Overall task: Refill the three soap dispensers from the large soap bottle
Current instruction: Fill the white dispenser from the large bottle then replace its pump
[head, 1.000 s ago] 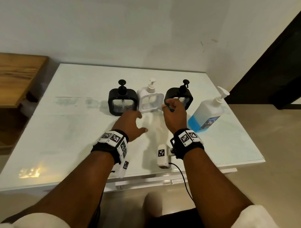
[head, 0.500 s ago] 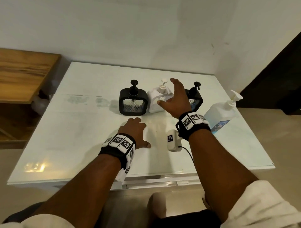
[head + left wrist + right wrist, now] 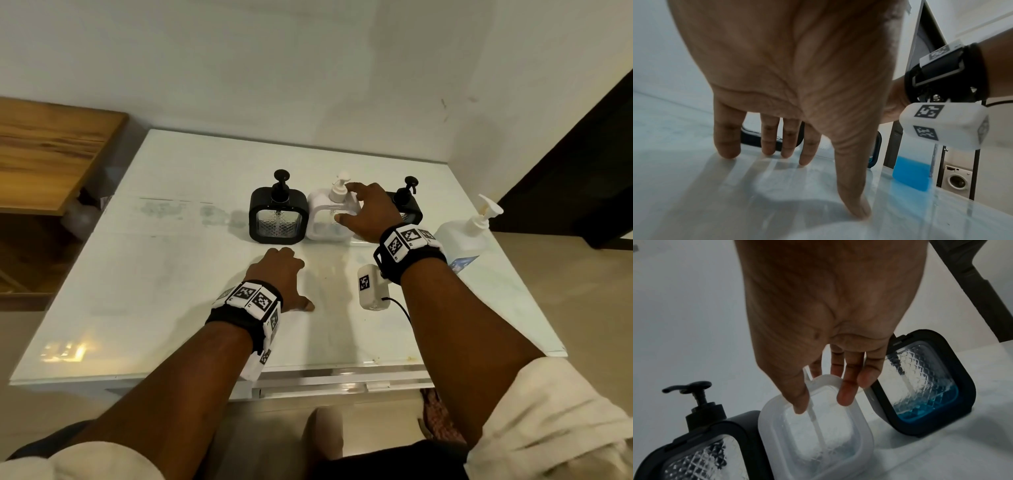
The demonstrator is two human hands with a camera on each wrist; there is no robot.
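Right wrist: half-open right hand (image 3: 828, 313) touches white dispenser (image 3: 818, 434).

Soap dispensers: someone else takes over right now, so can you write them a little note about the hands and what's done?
Left hand: straight fingers rest their tips on the white table, holding nothing.
Right hand: fingers spread over the top of the white square plastic dispenser; no firm grip seen.
Things: it stands between the left black square dispenser and the right black square dispenser; the large clear pump bottle of blue soap stands at the right.
Done: the right black one shows blue soap low down; all pumps are on.
Left: left black shows no blue, white barely any; probably fill those.
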